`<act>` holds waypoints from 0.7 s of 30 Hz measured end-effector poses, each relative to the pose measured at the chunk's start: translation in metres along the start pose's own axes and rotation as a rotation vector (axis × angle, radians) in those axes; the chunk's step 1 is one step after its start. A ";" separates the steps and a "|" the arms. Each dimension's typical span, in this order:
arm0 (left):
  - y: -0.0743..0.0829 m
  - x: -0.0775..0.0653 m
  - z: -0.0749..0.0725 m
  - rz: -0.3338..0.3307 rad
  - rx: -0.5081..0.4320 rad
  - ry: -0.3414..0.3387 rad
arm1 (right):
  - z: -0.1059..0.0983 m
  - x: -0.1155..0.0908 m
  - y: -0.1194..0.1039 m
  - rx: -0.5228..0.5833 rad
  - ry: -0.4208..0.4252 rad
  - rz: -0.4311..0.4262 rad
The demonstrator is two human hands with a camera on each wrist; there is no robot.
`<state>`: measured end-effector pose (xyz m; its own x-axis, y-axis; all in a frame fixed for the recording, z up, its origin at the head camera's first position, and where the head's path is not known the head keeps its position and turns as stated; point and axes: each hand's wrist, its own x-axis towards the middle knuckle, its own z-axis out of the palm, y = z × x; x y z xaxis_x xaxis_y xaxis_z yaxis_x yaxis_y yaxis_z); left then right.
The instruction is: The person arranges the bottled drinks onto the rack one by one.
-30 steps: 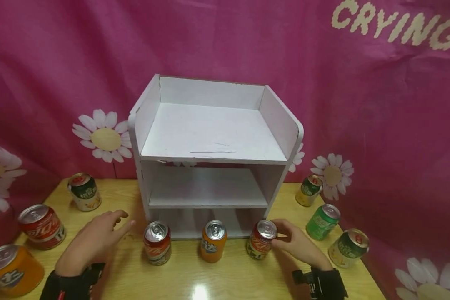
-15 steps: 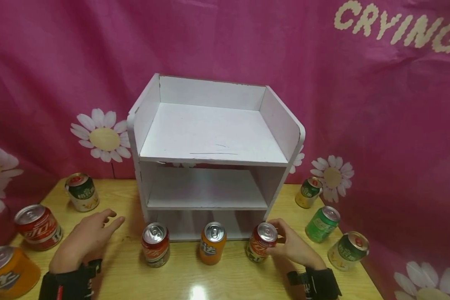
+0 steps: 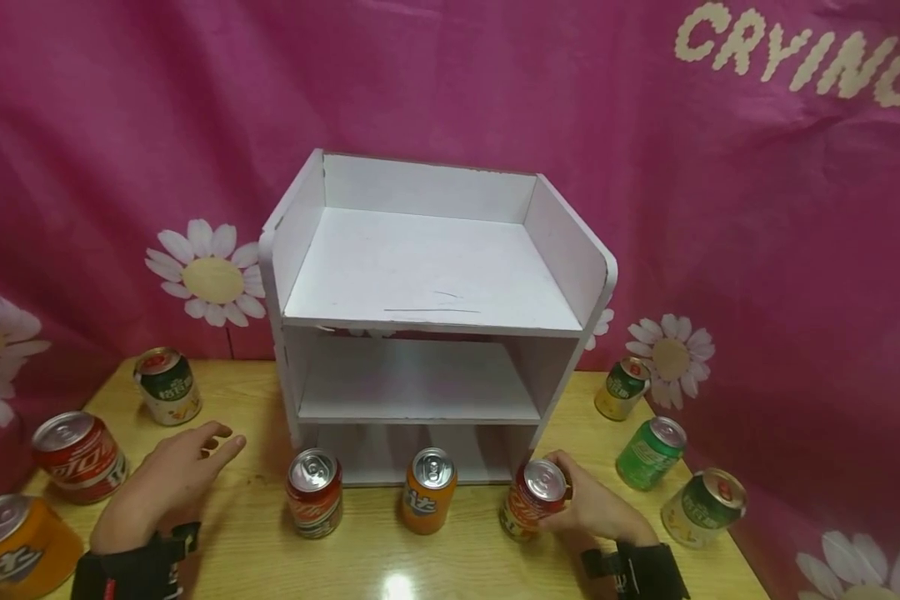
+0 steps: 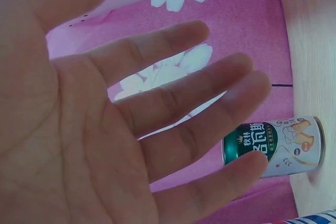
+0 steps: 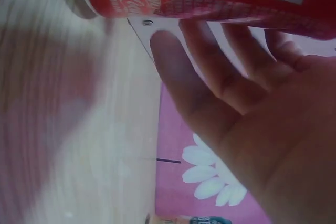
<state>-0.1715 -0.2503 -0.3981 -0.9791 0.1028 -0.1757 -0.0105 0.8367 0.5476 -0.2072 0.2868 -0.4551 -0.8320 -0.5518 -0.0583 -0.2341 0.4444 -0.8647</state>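
At the lower right of the head view, the right hand (image 3: 592, 505) grips the red Coca-Cola can (image 3: 526, 505) between thumb and fingers; a steady, even hold, clear of the orange Fanta can (image 3: 426, 498) at lower centre, should serve best. The left hand (image 3: 171, 479), lower left, is empty, fingers extended. Beyond, mid-frame, the white shelf unit's (image 3: 435, 271) edges likely deserve care against knocks.

One can (image 3: 531, 503) is red, the shelf (image 3: 420, 267) white, the backdrop (image 3: 435, 75) pink with white-petalled daisies (image 3: 212, 279).
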 end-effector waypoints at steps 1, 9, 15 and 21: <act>0.000 0.000 0.000 -0.004 -0.003 -0.001 | 0.000 0.000 0.001 0.012 -0.013 -0.009; -0.001 -0.001 0.000 -0.022 0.005 -0.002 | 0.002 0.003 0.009 0.043 -0.115 -0.132; -0.002 0.002 0.002 -0.029 0.012 -0.028 | 0.002 0.002 0.011 -0.065 -0.075 -0.161; -0.003 0.004 0.001 -0.032 0.032 -0.042 | 0.007 0.006 0.006 -0.121 -0.007 -0.087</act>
<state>-0.1747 -0.2523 -0.4014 -0.9690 0.0977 -0.2269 -0.0342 0.8567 0.5147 -0.2099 0.2815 -0.4642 -0.8024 -0.5966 0.0101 -0.3642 0.4763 -0.8003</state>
